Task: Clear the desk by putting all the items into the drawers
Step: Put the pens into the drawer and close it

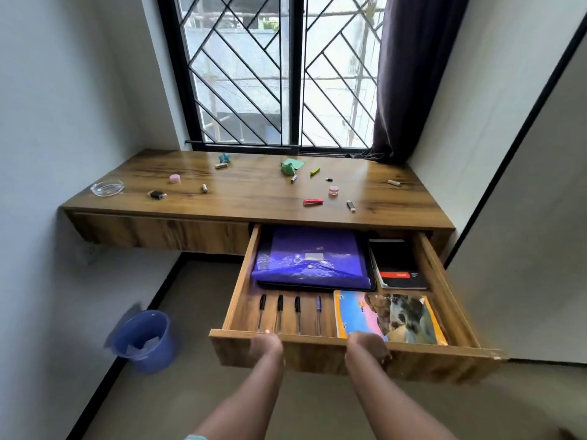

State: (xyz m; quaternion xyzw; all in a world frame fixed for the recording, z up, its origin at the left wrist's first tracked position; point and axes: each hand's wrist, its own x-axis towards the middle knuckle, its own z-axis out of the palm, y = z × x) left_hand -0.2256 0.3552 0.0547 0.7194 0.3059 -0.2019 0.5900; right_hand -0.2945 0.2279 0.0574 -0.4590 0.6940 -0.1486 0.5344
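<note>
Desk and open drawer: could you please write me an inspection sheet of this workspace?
Surface: wooden desk top, small items scattered across it.
Job's things: red stapler, clear glass ashtray, two pink jars on the desk; open wooden drawer holds purple folder, four pens, notebooks.
Clutter: crumpled green paper.
Grippers: left hand and right hand grip the drawer front.
Cables: nothing seen.
Surroundings: barred window, dark curtain, blue bin on the floor.
</note>
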